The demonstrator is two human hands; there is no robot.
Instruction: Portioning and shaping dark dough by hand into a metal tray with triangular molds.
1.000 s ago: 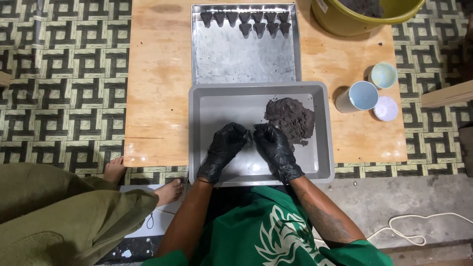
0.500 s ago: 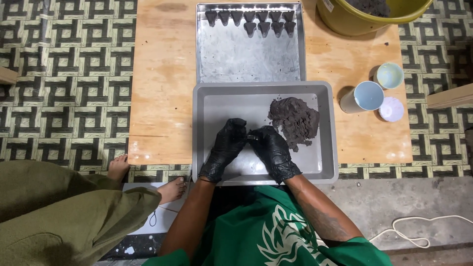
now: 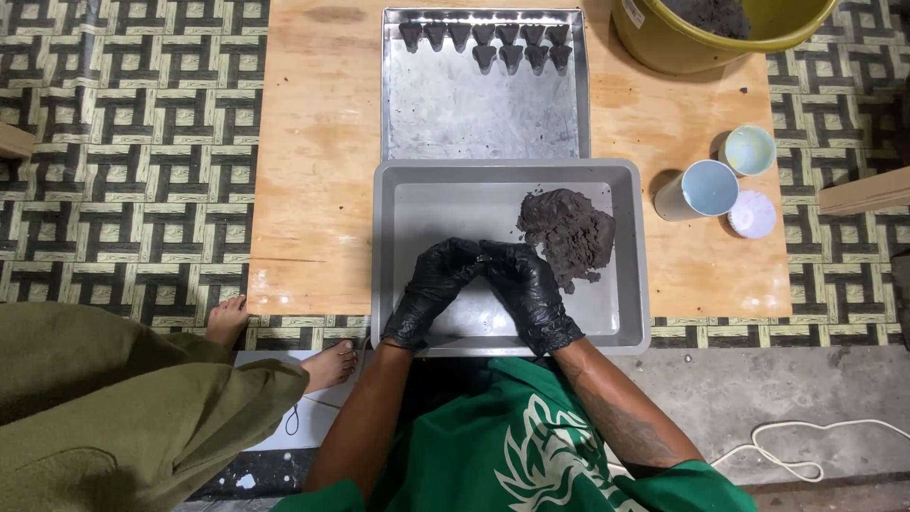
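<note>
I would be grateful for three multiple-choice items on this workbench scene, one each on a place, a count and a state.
1. Where does the lump of dark grey clay-like paste lie?
A. In the right part of the grey plastic tub
B. On the bare wooden board
C. In the flat metal tray

2. How many small dark cones stand on the flat metal tray?
A. Four
B. Ten
C. Twenty

3. How are the black-gloved left hand and right hand placed?
A. Far apart on the tub's rims
B. Fingertips together over the tub
C. Both in the yellow bucket

Answers: 1 A, the lump sits inside the tub's right half. 2 B, six in the far row and four in front. 3 B, the fingertips meet above the tub floor; anything pinched between them is too small to tell.
</note>
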